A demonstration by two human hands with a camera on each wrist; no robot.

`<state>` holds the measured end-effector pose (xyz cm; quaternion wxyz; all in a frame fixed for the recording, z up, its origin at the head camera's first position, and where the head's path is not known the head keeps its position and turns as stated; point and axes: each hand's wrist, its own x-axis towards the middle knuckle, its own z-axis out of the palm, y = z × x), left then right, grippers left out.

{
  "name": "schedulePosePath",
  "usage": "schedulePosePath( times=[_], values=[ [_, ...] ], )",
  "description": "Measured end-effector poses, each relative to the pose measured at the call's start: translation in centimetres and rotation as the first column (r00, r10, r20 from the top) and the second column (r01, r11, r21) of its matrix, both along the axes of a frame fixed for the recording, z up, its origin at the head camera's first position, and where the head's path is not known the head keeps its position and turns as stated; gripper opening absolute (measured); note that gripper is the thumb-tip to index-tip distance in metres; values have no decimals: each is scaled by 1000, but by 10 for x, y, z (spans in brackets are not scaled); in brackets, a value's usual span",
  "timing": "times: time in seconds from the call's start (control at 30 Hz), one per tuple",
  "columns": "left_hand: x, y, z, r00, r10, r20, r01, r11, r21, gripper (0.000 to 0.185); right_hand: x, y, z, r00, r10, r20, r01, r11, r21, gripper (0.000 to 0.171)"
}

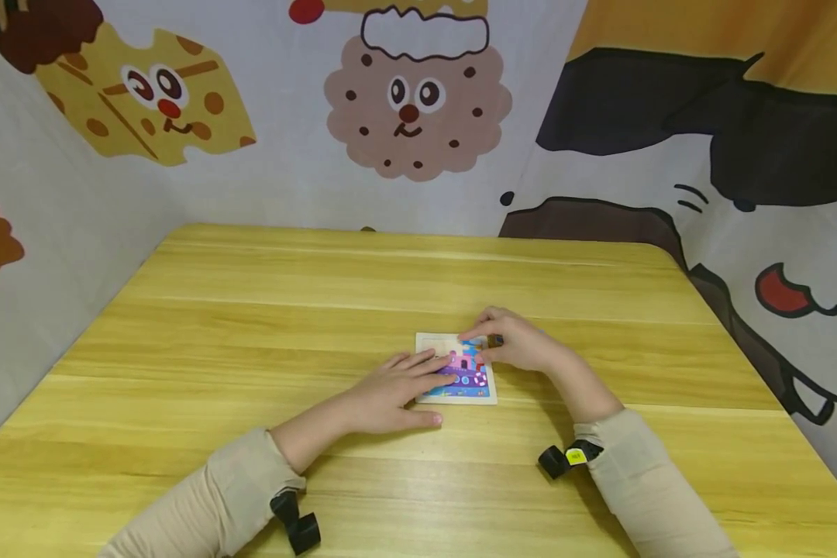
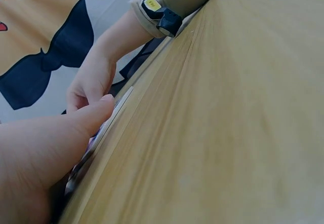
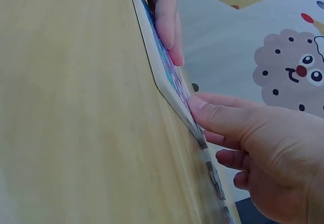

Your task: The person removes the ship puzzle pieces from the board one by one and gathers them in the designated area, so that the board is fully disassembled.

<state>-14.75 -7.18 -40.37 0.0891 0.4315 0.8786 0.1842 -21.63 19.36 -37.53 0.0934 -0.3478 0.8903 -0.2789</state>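
Picture board (image 1: 469, 381), small and with a pale rim, lies flat on the yellow wooden table (image 1: 251, 325) in the head view. It shows pink, purple and blue shapes. The left hand (image 1: 394, 391) reaches over the left part of it with fingers spread out, and its thumb sits off to the side, near the bottom edge. The right hand (image 1: 519, 341) is at the top right corner. Its thumb and pointing finger touch a blue part there, but I cannot tell if they pinch a loose piece. A small brown thing (image 1: 495, 341) is just beside the board's right edge. Behind the table hangs a white cloth (image 1: 279, 178) with a cookie face (image 1: 418, 108).

The left wrist view shows the left thumb up close. The right hand bends down behind it, and the board shows only as a thin strip.

In the right wrist view, the right thumb rests on the board near a corner. Left fingers lie over the far part. Small flat things (image 3: 215, 181) lie near the right hand.
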Motion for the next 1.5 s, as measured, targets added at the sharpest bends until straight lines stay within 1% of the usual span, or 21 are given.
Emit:
schedulePosePath(
  times=[0.17, 0.37, 0.47, 0.67, 0.87, 1.0, 1.13, 1.23, 1.33, 1.5],
  values=[
    [0, 0, 1, 1000, -1, -2, 1, 1000, 3, 65, 0, -1, 1, 1000, 10, -6, -10, 1000, 20, 36],
    [2, 0, 5, 1000, -1, 10, 1, 1000, 5, 65, 1, -3, 2, 999, -29, 18, 29, 999, 21, 36],
    [2, 0, 5, 1000, 3, 14, -3, 1000, -3, 65, 1, -3, 1, 999, -41, 17, 40, 999, 18, 35],
    [1, 0, 4, 1000, 2, 6, -2, 1000, -2, 64, 3, -4, 0, 998, -48, 39, 48, 999, -12, 34],
    [2, 0, 5, 1000, 2, 12, -2, 1000, -1, 64, 9, -6, 0, 994, -88, 62, 90, 995, -32, 33],
    [2, 0, 6, 1000, -1, 10, 1, 1000, -2, 64, 11, -6, -3, 996, -91, 17, 92, 995, -33, 35],
    [1, 0, 7, 1000, -4, 8, 4, 1000, -3, 65, 16, -5, -6, 991, -103, -82, 100, 994, -47, 37],
    [1, 0, 7, 1000, -5, 4, 5, 1000, -6, 65, 20, -5, -8, 983, -125, -132, 116, 991, -73, 39],
    [0, -1, 6, 1000, -7, 0, 7, 1000, -4, 65, 22, -5, -10, 976, -147, -162, 133, 987, -91, 40],
    [1, -1, 7, 1000, -9, 4, 9, 1000, 2, 65, 22, -4, -12, 969, -171, -180, 153, 982, -107, 38]
  ],
)
